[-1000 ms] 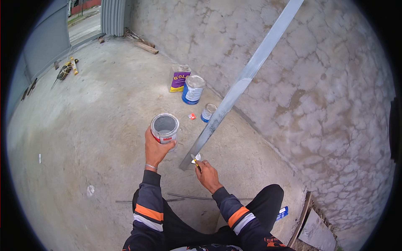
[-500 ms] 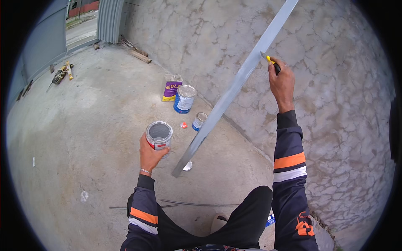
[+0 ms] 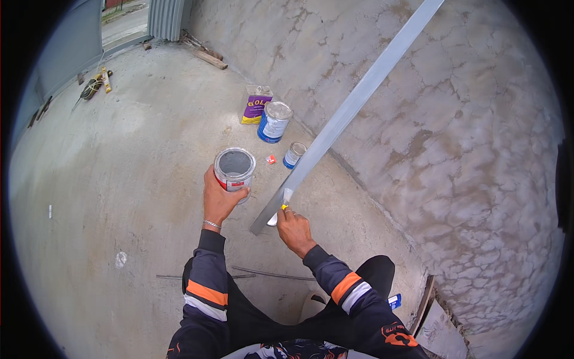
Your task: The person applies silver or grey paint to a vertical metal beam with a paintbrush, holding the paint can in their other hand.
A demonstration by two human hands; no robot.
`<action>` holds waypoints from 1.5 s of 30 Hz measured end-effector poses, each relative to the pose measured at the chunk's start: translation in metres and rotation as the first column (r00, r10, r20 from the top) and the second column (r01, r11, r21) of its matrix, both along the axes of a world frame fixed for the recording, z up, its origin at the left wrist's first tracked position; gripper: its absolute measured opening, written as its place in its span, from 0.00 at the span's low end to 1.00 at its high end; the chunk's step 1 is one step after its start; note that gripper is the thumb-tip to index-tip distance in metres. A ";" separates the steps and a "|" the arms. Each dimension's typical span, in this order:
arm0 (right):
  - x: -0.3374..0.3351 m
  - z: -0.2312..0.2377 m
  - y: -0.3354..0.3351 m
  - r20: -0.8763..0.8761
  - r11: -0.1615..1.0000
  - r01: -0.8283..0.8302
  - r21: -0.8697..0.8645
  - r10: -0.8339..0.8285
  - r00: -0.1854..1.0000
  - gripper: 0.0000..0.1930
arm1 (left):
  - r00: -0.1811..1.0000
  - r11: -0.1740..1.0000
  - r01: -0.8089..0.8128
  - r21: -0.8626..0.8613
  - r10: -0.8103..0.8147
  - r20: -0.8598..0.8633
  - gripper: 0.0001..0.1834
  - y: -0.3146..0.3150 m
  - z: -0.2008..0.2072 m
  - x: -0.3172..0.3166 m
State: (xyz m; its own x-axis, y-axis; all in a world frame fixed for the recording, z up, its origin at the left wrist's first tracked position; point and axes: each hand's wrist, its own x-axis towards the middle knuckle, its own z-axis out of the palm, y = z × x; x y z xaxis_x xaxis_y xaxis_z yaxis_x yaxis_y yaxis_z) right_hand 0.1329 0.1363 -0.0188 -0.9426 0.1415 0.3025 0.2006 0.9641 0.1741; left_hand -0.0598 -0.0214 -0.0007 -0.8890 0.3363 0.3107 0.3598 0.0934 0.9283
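My left hand [image 3: 219,198] is wrapped round an open paint can [image 3: 235,175] holding grey paint. My right hand [image 3: 295,231] grips a small paintbrush [image 3: 287,195] with a yellow collar; most of its handle is hidden by my fingers. Its flat tip touches the lower part of a long grey metal bar [image 3: 341,122], which slants up to the right across the view. Below that stretch the bar's end looks duller. A round white lid [image 3: 273,220] lies on the ground, partly hidden behind the bar and my right hand.
Beyond the bar's lower part stand a small tin [image 3: 294,155], a larger blue-and-white can [image 3: 275,122] and a purple-and-yellow rectangular can [image 3: 256,105]. A rough wall [image 3: 466,137] rises at the right. Thin rods [image 3: 269,274] lie before my feet; wood scraps [image 3: 209,58] lie farther off.
My right hand has moved down and left with the paintbrush, from the bar's upper part to near its lower end. My left hand still holds the can, slightly higher in view.
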 end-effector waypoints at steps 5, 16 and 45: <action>0.010 -0.056 -0.029 0.066 0.896 0.114 -0.429 -0.094 0.993 0.11 | 0.999 0.999 -0.029 -0.034 0.028 -0.024 0.55 -0.001 0.003 0.001; 0.035 -0.018 -0.003 -0.333 0.907 0.045 -0.418 -0.199 0.922 0.12 | 0.997 0.996 -0.061 -0.059 0.058 -0.057 0.56 -0.015 0.013 0.001; -0.017 -0.148 -0.033 0.184 0.804 0.167 -0.571 -0.073 0.980 0.16 | 0.992 0.975 -0.097 -0.200 0.079 -0.095 0.58 -0.022 0.018 0.010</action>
State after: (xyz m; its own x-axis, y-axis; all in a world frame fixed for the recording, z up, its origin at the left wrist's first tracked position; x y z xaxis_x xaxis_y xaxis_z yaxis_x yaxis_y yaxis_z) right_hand 0.1156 0.1032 -0.1673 -0.9326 0.3607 -0.0123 0.3389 0.8634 -0.3738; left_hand -0.0494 -0.0434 0.0174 -0.8910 0.3219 0.3203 0.4193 0.3123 0.8525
